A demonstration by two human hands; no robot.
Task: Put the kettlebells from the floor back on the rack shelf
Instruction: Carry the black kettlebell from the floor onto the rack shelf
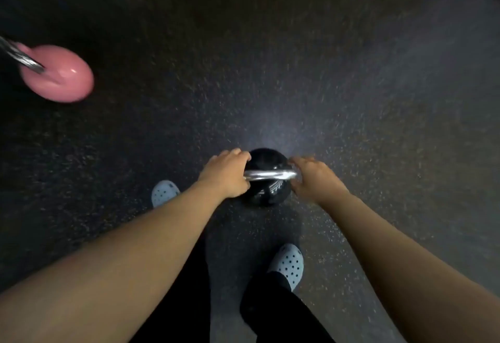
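A black kettlebell (266,177) sits low in the middle of the view, over the dark speckled floor (351,85), just ahead of the person's feet. Its chrome handle (270,175) is uppermost and runs left to right across the view, with the round body below it, so the bell stands upright. The left hand (227,175) is closed around the left end of the handle, fingers curled over the top. The right hand (311,177) wraps the right end in the same grip, though blur hides how tightly. Whether the bell rests on the floor or hangs just above it cannot be told. Two pale perforated clogs (288,264) show beneath the arms. Well apart, at the far left, a pink kettlebell (59,74) lies on the floor, its chrome handle pointing off the left edge.
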